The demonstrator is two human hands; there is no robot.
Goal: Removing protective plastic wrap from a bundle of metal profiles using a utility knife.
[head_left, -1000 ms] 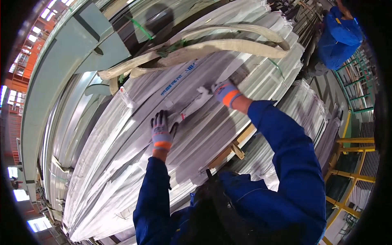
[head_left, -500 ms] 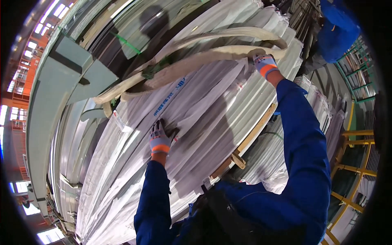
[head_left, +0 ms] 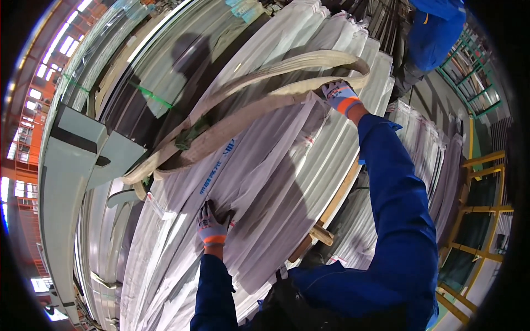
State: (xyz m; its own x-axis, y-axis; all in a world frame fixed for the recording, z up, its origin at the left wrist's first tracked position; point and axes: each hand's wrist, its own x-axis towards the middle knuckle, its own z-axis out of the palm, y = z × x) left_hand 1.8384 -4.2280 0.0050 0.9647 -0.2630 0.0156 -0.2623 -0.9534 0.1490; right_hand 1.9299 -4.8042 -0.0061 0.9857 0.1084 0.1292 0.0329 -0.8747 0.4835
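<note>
My left hand (head_left: 212, 226), in a grey glove with an orange cuff and dark fingertips, lies with fingers spread on long bundles wrapped in pale film (head_left: 265, 193). Farther off on the right, my right hand (head_left: 341, 98), gloved alike, has its fingers curled at the lower edge of a beige webbing sling (head_left: 265, 99). That sling runs in a long loop across the bundles, down left to the end of a grey-green steel beam (head_left: 77, 160). A dark green sleeve (head_left: 192, 132) wraps part of it. The undersides of my right fingers are hidden.
More long profiles (head_left: 182, 60) lie beyond the beam, with a green band across them. A wooden batten (head_left: 322, 234) juts from under the bundles. A person in blue (head_left: 436, 33) stands at the far right. Yellow racks (head_left: 480, 209) and a green mesh frame (head_left: 472, 77) stand on the right.
The view has shifted a little, so the bundles, sling and both hands sit slightly lower. My left hand stays flat on the wrap, and my right hand stays at the sling.
</note>
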